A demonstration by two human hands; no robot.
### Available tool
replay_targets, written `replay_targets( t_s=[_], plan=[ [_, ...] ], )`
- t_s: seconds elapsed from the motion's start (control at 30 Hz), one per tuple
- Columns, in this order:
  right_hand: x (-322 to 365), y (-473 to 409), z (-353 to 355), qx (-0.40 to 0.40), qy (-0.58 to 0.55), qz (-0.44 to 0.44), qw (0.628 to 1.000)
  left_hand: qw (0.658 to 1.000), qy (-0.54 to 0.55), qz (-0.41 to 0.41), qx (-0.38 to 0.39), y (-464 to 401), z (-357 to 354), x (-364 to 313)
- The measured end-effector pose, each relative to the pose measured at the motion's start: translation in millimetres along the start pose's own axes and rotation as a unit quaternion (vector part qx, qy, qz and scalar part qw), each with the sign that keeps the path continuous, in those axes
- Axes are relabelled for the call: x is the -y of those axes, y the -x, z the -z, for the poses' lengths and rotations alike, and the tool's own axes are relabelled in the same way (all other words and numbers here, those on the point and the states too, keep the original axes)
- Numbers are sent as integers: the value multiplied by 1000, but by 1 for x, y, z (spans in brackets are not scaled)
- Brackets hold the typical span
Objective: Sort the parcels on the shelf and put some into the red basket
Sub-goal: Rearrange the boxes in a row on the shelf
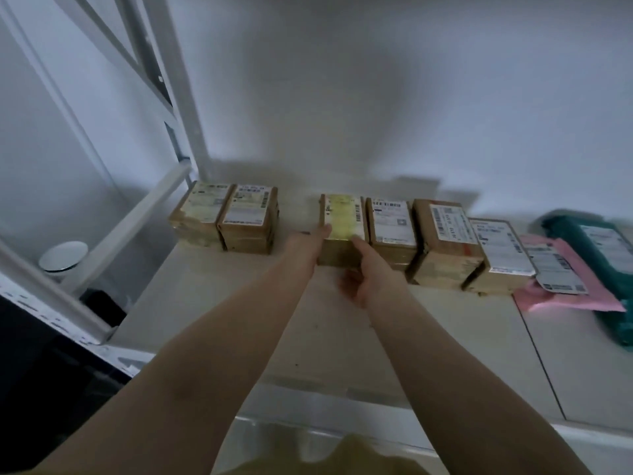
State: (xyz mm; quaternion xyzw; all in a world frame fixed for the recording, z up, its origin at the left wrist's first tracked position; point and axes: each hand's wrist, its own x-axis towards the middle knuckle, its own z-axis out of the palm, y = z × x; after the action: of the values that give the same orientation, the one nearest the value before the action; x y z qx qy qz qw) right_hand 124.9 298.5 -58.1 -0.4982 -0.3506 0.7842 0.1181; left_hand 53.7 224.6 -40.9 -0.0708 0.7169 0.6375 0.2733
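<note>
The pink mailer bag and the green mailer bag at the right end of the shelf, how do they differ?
The pink mailer bag looks thin and lies nearly flat; the green mailer bag looks fuller and bulkier. The pink one lies next to the row of cardboard boxes; the green one lies beyond it, cut off by the picture's right edge. The pink bag's label is curling; the green bag's label lies flat. Both are soft bags with white shipping labels, resting on the shelf.

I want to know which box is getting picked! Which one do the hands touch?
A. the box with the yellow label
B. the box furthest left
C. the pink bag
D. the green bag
A: both the left hand and right hand are on the box with the yellow label.
</note>
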Motion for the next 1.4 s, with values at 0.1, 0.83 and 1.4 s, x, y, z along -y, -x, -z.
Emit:
replay_targets(
  t_s=[0.1,0.83,1.4],
  plan=[
    [-12,-3,-9,-19,1,3,1000,999,-15,7,40,-14,11,10],
    [-50,-5,-21,129,-88,103,982,968,120,-217,39,-7,56,42],
    [-32,-12,-43,127,-79,138,979,935,-120,-314,-113,-36,78,8]
  ],
)
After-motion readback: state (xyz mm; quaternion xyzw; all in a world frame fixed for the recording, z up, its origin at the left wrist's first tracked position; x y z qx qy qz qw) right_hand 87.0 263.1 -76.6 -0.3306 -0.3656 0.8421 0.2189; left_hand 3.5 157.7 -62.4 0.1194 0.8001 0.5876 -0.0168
